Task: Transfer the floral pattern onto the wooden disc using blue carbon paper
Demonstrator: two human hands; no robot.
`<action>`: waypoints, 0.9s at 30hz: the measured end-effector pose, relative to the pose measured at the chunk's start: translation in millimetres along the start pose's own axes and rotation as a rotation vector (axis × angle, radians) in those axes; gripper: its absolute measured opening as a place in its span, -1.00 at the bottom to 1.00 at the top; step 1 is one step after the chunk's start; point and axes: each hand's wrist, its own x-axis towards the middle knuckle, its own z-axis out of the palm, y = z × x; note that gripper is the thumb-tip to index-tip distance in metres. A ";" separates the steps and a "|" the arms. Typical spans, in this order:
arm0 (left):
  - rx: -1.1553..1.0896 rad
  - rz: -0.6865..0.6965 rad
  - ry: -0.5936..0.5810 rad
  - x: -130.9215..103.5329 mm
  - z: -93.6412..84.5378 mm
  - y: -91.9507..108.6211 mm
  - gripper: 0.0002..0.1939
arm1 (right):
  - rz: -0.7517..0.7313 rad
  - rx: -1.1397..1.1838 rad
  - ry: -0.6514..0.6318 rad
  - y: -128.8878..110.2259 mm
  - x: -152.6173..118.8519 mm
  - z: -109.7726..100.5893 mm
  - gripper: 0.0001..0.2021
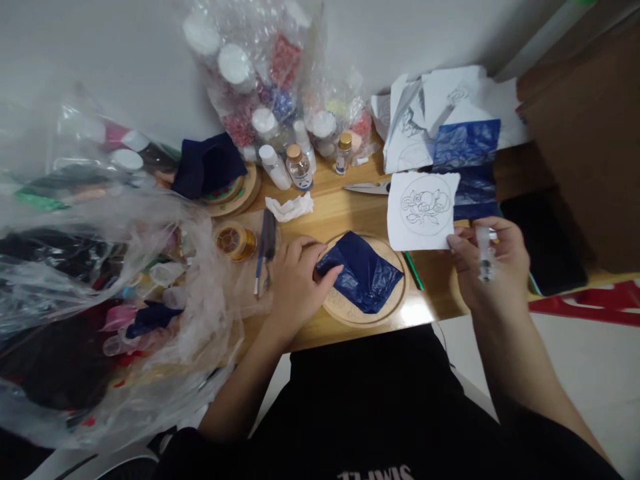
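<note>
My right hand (495, 260) pinches the lower right corner of a white paper with a line drawing (423, 210), a flower-like design inside a circle. A slim clear object (485, 253), its kind unclear, is also held between the fingers of that hand. My left hand (300, 280) is closed at the left edge of a dark blue sheet (363, 273), like carbon paper, with the thumb on top. Beneath the sheet is a round wooden board (345, 311) with faint lines showing on it. A green pencil (414, 270) lies by the board's right edge.
Scissors (367, 189) lie partly under the held paper. Bottles (300, 167) and bead-filled plastic bags (280, 73) stand behind. Drawing sheets (450, 100), another blue sheet (467, 143) and a phone (545, 243) are right; a thread spool (235, 241) and cluttered plastic bag (200, 320) left.
</note>
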 end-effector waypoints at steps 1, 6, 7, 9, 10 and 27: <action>0.000 -0.019 -0.005 0.0 -0.3 0.8 -0.71 | -0.029 -0.038 0.014 1.4 0.4 -2.0 -0.63; 0.042 -0.112 -0.056 -1.9 -4.6 3.5 -0.78 | -0.119 -0.188 -0.006 7.0 3.8 -14.9 -0.60; 0.055 -0.122 -0.064 -3.6 -6.0 3.5 -0.76 | -0.133 -0.210 -0.013 7.7 4.8 -17.3 -0.60; 0.070 -0.112 -0.078 -8.8 -8.8 3.4 -0.66 | -0.190 -0.276 0.001 7.7 5.9 -20.8 -0.60; 0.068 -0.086 -0.099 -12.3 -10.2 3.2 -0.54 | -0.236 -0.324 0.023 6.9 5.5 -21.6 -0.60; 0.012 0.202 -0.386 -22.1 -4.9 -13.7 0.19 | -0.538 -0.932 -0.665 -10.7 -11.1 67.0 -0.78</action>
